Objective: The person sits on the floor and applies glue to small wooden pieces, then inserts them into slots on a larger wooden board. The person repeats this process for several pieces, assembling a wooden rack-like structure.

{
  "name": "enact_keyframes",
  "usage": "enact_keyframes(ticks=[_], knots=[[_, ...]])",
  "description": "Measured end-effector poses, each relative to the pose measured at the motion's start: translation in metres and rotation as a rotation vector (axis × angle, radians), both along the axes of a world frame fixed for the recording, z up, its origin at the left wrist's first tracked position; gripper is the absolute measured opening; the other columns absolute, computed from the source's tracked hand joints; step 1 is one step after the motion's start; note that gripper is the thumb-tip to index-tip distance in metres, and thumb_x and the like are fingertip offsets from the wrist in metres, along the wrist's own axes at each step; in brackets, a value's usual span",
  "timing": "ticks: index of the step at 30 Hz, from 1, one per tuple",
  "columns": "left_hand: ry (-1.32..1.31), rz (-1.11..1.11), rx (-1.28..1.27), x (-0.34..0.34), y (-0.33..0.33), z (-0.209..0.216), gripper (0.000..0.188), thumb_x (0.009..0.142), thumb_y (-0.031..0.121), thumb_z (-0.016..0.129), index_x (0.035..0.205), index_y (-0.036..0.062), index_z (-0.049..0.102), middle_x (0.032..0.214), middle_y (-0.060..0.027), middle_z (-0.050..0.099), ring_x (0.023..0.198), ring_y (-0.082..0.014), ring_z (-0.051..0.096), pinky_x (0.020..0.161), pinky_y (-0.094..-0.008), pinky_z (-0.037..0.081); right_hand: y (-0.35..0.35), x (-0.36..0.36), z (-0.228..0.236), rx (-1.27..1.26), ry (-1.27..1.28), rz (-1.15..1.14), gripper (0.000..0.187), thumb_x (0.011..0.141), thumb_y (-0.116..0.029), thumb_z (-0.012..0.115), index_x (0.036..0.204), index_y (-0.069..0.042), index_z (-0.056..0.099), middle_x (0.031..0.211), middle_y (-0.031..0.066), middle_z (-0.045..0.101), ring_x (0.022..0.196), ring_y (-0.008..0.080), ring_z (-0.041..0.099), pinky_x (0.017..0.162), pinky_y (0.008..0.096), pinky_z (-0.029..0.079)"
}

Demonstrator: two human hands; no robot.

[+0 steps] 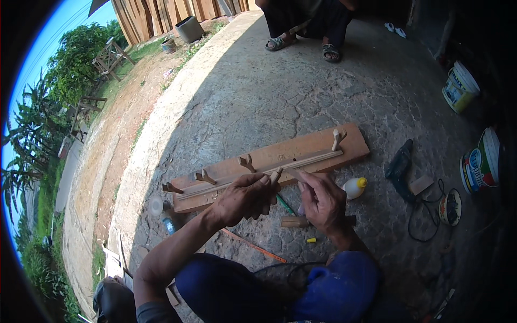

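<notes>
My left hand is closed around a small wooden peg, whose tip sticks out past the fingers. Close beside it, my right hand is pinched on a thin, flat piece that I cannot make out, pointing toward the peg. Just beyond both hands lies a thick wooden board with a narrow wooden strip along it. Several forked wooden pegs stand up from the strip, one near its right end and another near the middle. A dark hole shows between these two.
Right of my right hand is a white bottle with a yellow cap. A power drill and its cord lie farther right, near paint buckets. An orange saw blade lies before my knees. Another person's sandalled feet are at the far side.
</notes>
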State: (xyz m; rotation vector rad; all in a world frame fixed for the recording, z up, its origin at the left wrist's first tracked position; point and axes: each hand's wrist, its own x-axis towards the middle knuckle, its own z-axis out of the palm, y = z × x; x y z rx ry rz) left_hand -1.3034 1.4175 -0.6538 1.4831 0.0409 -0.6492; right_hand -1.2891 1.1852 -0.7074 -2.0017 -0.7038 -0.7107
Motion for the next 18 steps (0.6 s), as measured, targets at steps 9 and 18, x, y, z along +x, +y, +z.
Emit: enact_keyframes(ticks=[9, 18], knots=[[0.056, 0.03, -0.051, -0.003, 0.001, 0.001, 0.041, 0.11, 0.032, 0.037, 0.121, -0.0014, 0.059, 0.086, -0.0102, 0.066, 0.065, -0.0199, 0.07, 0.051, -0.0293, 0.055, 0.01, 0.001, -0.005, -0.031, -0.027, 0.066, 0.033, 0.086, -0.003, 0.071, 0.119, -0.004, 0.064, 0.096, 0.0122, 0.068, 0.081, 0.0299, 0.072, 0.066, 0.0375, 0.059], [0.062, 0.012, -0.108, 0.005, -0.01, 0.006, 0.041, 0.11, 0.033, 0.039, 0.117, -0.0027, 0.059, 0.083, -0.0104, 0.063, 0.061, -0.0214, 0.068, 0.055, -0.0323, 0.059, -0.006, 0.001, -0.004, -0.046, -0.034, -0.016, 0.033, 0.086, -0.003, 0.072, 0.119, -0.004, 0.064, 0.094, 0.0113, 0.068, 0.077, 0.0292, 0.071, 0.063, 0.037, 0.058]])
